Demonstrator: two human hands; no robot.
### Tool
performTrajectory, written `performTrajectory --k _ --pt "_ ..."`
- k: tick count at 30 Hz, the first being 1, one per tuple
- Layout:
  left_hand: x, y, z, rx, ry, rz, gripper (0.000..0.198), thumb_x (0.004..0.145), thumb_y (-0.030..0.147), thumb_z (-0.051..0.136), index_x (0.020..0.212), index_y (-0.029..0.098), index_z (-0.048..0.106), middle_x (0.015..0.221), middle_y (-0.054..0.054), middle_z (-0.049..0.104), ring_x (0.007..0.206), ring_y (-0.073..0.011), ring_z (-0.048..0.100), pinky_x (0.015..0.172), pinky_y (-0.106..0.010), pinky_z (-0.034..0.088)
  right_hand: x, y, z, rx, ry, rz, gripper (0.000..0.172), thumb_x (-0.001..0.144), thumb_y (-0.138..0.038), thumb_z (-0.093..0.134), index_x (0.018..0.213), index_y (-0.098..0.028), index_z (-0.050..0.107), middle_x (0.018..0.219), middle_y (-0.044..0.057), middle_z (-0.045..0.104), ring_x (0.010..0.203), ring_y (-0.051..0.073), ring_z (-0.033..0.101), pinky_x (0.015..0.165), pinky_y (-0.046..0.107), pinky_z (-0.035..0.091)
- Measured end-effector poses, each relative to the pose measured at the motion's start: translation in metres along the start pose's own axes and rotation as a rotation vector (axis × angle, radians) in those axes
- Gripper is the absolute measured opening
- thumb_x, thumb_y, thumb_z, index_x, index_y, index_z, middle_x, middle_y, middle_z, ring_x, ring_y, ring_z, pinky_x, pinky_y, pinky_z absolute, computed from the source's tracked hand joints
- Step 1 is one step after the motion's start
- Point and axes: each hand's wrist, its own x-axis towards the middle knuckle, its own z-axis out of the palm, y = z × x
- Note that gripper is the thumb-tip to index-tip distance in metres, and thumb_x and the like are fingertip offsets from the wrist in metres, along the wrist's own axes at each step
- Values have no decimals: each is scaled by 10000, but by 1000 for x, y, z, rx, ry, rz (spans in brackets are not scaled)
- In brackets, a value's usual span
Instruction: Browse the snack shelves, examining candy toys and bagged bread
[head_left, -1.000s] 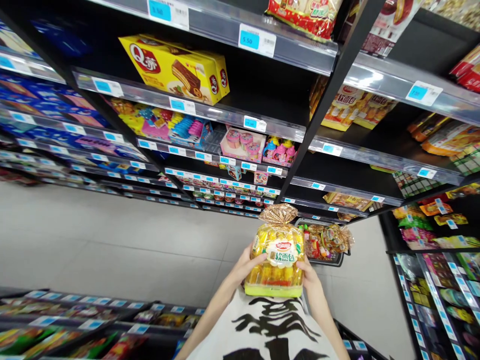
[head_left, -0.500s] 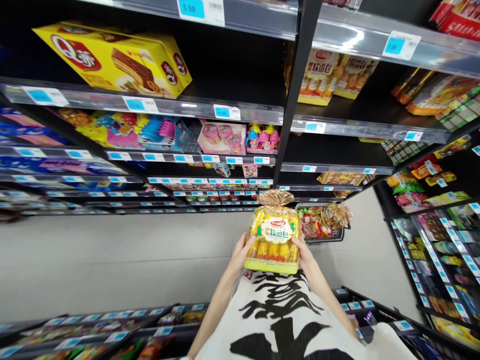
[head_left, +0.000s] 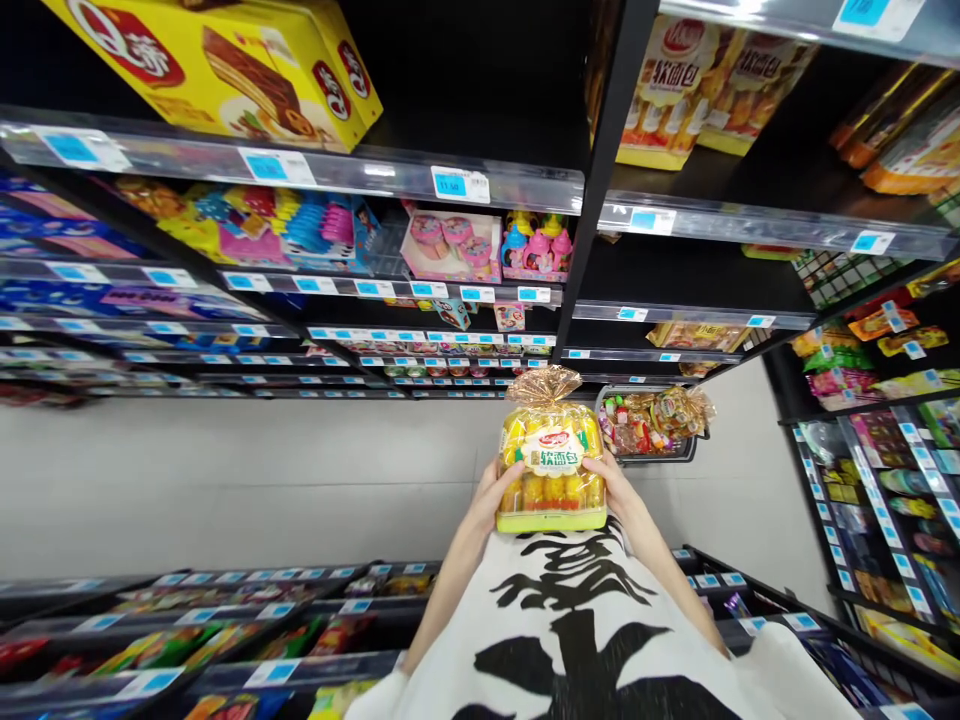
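Observation:
A clear yellow bag of bread rolls (head_left: 553, 490), gathered at the top in gold wrap, is held upright in front of the chest. My left hand (head_left: 491, 493) grips its left side, with the thumb over the front. On the right side my right hand (head_left: 616, 487) holds it the same way, thumb on the front near the label. The fingers behind the bag are hidden. Just beyond, to the right, a dark basket (head_left: 660, 458) filled with packaged snacks stands on the floor.
Ahead rises a black shelf (head_left: 525, 185) with yellow cake boxes (head_left: 247, 70), toy-like sweets (head_left: 454, 245) and similar bread bags (head_left: 667, 95). More shelving (head_left: 862, 500) stands at the right, and low racks (head_left: 225, 640) run behind me. Grey floor (head_left: 300, 490) lies between.
The view has shifted, so the upper shelves appear higher and larger. Both hands still hold the bread bag, which now sits slightly higher in the picture, its front turned a little.

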Motion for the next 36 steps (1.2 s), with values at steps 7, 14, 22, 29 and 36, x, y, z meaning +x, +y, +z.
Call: performTrajectory --k 7,14,22,29,36 --pt "1 -1 -3 94 64 10 644 717 473 913 1229 159 681 1161 -138 794 1065 -323 764 939 -404 617 7 4 6 -171 -1 -51 613 681 -330 903 1244 -233 682 1135 64 799 1026 294 757 917 414 605" --pt "3 -4 -7 46 34 14 695 697 492 924 1235 130 672 1201 -166 781 1111 -353 747 930 -421 619 7 0 11 -185 41 -70 545 694 -328 895 1194 -239 698 1146 50 803 1027 284 758 903 394 616" --pt "7 -3 -8 -61 51 -78 654 714 540 899 1177 115 718 1049 -156 817 1009 -332 787 930 -420 634 9 -7 12 15 -11 112 489 744 -398 885 1184 -269 716 1123 69 811 1111 335 748 954 479 616" --pt "7 -2 -7 -62 47 -90 582 686 507 930 1091 138 735 1043 -148 821 987 -336 793 926 -421 649 8 -4 10 40 18 78 514 738 -414 887 1190 -244 709 1079 67 821 1099 331 756 925 464 624" --pt "10 0 -8 -66 59 -103 543 673 502 938 1051 165 743 1024 -129 823 976 -333 796 891 -411 668 9 -4 9 28 16 49 617 731 -410 903 1281 -264 665 1101 64 820 1044 326 773 919 458 629"
